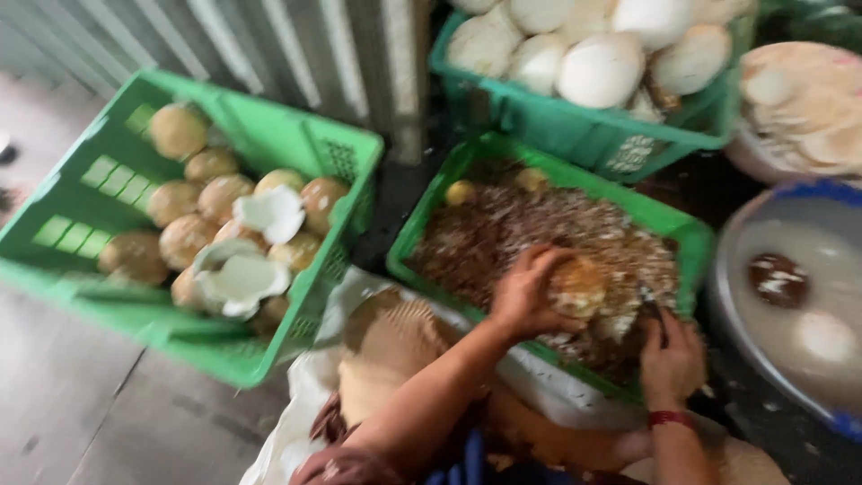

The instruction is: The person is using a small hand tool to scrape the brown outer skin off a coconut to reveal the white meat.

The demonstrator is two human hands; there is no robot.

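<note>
My left hand (525,292) grips a brown, partly peeled coconut (579,287) over a green crate (431,216) filled with brown husk shavings. My right hand (669,355) is closed around a small dark tool whose tip shows near the coconut; the blur hides what kind of tool it is. A red band sits on my right wrist. The two hands are close together at the crate's near right side.
A tilted green crate (296,135) at left holds several brown coconuts and broken white pieces. Another green crate (575,135) at the back holds peeled white coconuts. A metal basin (745,242) with cloudy water stands at right. Corrugated metal wall behind.
</note>
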